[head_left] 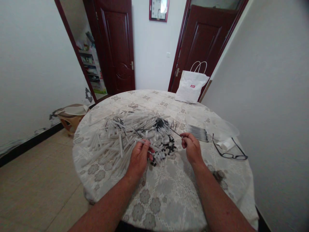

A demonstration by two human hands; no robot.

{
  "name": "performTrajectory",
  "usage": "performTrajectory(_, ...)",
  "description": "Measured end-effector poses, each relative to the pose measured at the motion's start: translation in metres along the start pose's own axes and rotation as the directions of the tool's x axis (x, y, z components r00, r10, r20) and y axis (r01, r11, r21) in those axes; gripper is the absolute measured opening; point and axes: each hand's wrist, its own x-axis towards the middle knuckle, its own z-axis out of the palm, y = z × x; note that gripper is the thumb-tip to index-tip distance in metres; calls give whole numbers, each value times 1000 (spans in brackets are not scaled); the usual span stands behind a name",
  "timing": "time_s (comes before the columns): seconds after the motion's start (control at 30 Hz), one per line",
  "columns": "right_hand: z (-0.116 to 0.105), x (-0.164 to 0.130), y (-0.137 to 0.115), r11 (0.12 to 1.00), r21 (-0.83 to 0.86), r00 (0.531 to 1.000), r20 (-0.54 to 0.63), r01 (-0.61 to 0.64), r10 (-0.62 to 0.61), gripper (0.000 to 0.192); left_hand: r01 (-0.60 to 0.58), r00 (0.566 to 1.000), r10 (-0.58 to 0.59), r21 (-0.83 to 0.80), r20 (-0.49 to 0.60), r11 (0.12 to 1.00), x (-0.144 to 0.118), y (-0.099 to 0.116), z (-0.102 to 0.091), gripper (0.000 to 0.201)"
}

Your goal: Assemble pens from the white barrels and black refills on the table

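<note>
My left hand [140, 156] is closed around a translucent white pen barrel [140, 140] above the near side of a heap. Between the thumb and fingers of my right hand [191, 146] is a thin dark pen refill [175, 132], its far end pointing left toward the heap. Many loose pen barrels [116, 141] make up the pile, with a cluster of black-tipped refills [160, 123] at its back right. Small black plugs [170, 146] lie between my hands. To the right of my right hand is a neat row of finished-looking pens [198, 133].
A round table with a floral tablecloth [154, 204] carries everything. Black-framed glasses [228, 155], a white roll [226, 144] and a clear plastic bag [224, 127] lie at the right. A white paper bag [191, 86] stands at the back right. A wooden stool [70, 120] is left of the table.
</note>
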Motion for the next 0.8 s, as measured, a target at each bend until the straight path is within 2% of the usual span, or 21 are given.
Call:
performTrajectory(0.07, 3, 0, 2, 977, 199, 995, 82, -71, 56, 22, -11, 1000, 12, -58, 6, 998, 1, -1, 0, 40)
performTrajectory(0.13, 6, -1, 2, 949, 289, 983, 167, -123, 76, 22, -15, 1000, 17, -111, 15, 994, 2, -2, 0, 40)
performTrajectory(0.23, 8, -6, 1, 944, 290, 960, 272, -156, 75, 23, -1, 999, 6, -141, 35, 990, 2, -1, 2, 40)
performTrajectory(0.37, 9, -14, -4, 970, 210, 936, 349, -124, 44, 23, 18, 999, -12, -169, 36, 985, 3, 1, 4, 40)
performTrajectory(0.47, 8, -16, -7, 974, 203, 936, 350, -104, 27, 20, 39, 999, -40, -282, 2, 959, 6, 1, 3, 41)
performTrajectory(0.6, 6, -14, -9, 926, 356, 961, 276, -127, 26, 12, 58, 996, -83, -441, -37, 896, 11, 2, -2, 40)
performTrajectory(0.8, 6, -11, -6, 896, 424, 967, 252, -131, 22, 9, 83, 994, -107, -504, -20, 859, 11, 5, -4, 37)
